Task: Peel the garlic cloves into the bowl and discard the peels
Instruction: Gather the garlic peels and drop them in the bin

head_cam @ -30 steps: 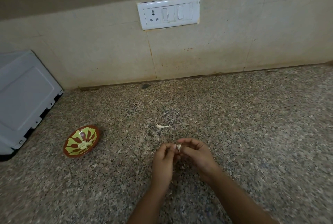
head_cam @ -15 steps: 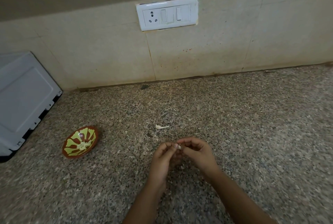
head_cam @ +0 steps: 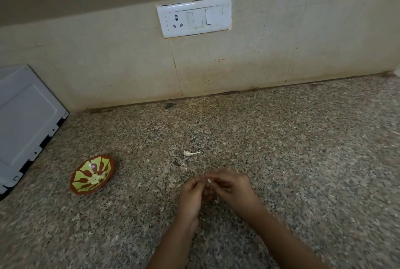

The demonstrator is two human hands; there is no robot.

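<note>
Low over the near middle of the speckled granite worktop [head_cam: 303,160], the left hand [head_cam: 191,196] and right hand [head_cam: 232,188] met fingertip to fingertip. Between them showed a small white garlic clove [head_cam: 209,180], and each hand's grip was curled in and pinching it. The right hand was blurred, so the exact lie of its fingers could not be told. A pale scrap of peel [head_cam: 190,153] lay on the worktop just beyond the hands, apart from them. Well to the left sat the brown and green patterned bowl [head_cam: 91,193], holding a few peeled cloves [head_cam: 95,178] at its centre. A white appliance [head_cam: 23,121] stood at the far left, and a switch plate [head_cam: 194,17] was on the tiled wall.
</note>
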